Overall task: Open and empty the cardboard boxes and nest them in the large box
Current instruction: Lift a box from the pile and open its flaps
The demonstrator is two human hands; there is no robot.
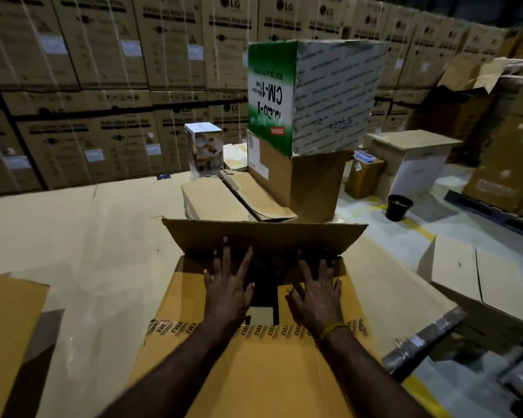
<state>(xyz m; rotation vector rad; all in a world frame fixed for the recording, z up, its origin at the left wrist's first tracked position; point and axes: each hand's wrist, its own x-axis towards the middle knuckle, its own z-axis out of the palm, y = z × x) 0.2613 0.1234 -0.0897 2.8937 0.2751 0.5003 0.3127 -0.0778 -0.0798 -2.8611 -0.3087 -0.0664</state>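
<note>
both the left hand point(227, 289) and right hand point(317, 292) lie flat with fingers spread on the box point(254, 351) beneath them, its far flap point(263, 236) just beyond the fingertips, light, bendy card probably best taken by that flap's edge.

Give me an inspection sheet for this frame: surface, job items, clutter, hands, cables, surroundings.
Surface: flat cardboard sheets cover the work area.
Job's things: front box partly open, far flap raised, dark gap between its inner flaps; printed tape strip along its near flap. Behind it, a green and white box stacked upside down on a plain brown box; a low box and a small white printed carton beside them.
Clutter: black bucket on the floor at right; loose opened boxes around it.
Hands: left hand and right hand flat, fingers spread on the inner flaps.
Cables: nothing seen.
Surroundings: wall of stacked LG cartons behind.
</note>
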